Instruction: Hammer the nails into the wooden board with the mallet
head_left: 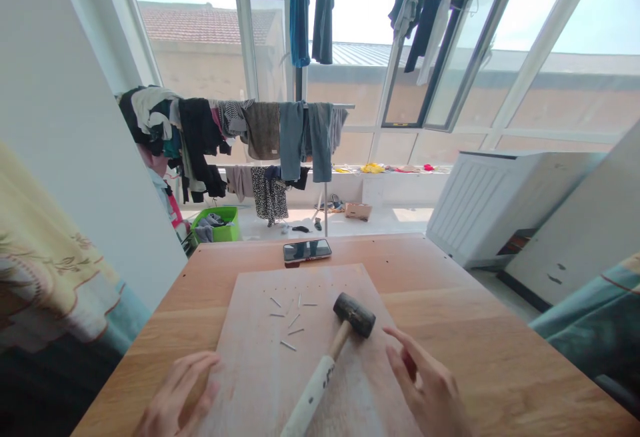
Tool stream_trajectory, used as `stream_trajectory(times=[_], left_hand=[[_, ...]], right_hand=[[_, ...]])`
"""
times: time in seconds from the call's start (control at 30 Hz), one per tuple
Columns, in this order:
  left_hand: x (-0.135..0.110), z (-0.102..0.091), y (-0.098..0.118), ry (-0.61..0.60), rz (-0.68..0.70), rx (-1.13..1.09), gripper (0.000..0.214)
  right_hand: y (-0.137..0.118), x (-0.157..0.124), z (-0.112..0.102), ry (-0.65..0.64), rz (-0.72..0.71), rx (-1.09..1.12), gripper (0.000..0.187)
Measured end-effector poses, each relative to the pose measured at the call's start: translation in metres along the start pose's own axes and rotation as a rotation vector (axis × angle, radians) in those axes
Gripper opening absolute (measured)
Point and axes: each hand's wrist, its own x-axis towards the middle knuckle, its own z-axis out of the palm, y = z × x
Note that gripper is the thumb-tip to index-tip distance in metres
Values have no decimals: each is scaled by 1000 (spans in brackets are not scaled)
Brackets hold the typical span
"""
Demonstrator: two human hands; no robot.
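A mallet (311,390) with a black head and a pale, marked handle lies diagonally on a light wooden board (250,357). Several loose nails (288,345) are scattered over the board, left of the mallet head. Above them runs a row of small dark dots. My left hand (181,393) rests by the board's left edge, fingers apart and holding nothing. On the other side, my right hand (425,380) hovers near the board's right edge, close to the mallet head but apart from it, with fingers spread and nothing in them.
Beneath the board is a wooden table (500,357), with a phone (307,250) near its far edge. Beyond stand a clothes rack hung with garments (265,130), a green basket (230,230) and a white cabinet (470,203). Curtains hang at both sides.
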Motion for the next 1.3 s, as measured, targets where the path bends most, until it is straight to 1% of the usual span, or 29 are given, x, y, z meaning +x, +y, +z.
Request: stream_trajectory(times=[0.07,0.1,0.17,0.2,0.27,0.37,0.43,0.5,0.57,0.67,0.7,0.73,0.87,0.9,0.97,1.03,1.13,1.23,1.3], left_hand=[[22,2,15,-62,27,-25,28],[35,5,24,-117,1,-38,29],[66,14,43,-198,-74,-34,32],[82,20,52,-231,-123,-14,33],[115,33,65,-330,-209,42,31],[152,52,73,-438,-203,143,22],[165,59,74,-497,-177,181,20],[169,61,74,-543,-140,182,21],[169,60,76,-572,-100,168,26],[167,55,81,-626,-43,115,38],[167,54,82,-648,-22,98,42],[167,54,82,-667,-4,92,44],[165,56,76,-682,37,179,41],[164,57,73,-681,45,209,40],[163,57,70,-687,60,265,37],[161,55,69,-693,69,290,34],[158,50,71,-692,73,214,32],[150,50,74,-669,82,81,31],[143,54,78,-656,111,-24,31]], right_hand=[[-27,3,8,-165,-17,69,46],[-39,6,13,-261,-2,81,47],[-58,12,21,-375,34,94,46],[-65,16,25,-400,55,93,45],[-71,22,31,-397,96,91,40],[-69,26,37,-364,156,120,38],[-63,25,36,-356,192,182,34],[-57,22,32,-353,224,254,25],[-52,20,28,-340,296,365,21],[-48,19,24,-318,450,618,32],[-47,20,23,-314,473,660,35],[-47,22,23,-314,467,657,36],[-46,34,23,-303,331,451,21],[-47,38,24,-294,299,409,20],[-53,48,26,-280,226,320,26],[-63,58,32,-285,124,215,38],[-84,73,46,-347,-40,71,47],[-100,84,60,-426,-162,-39,41],[-103,87,63,-463,-205,-96,37]])
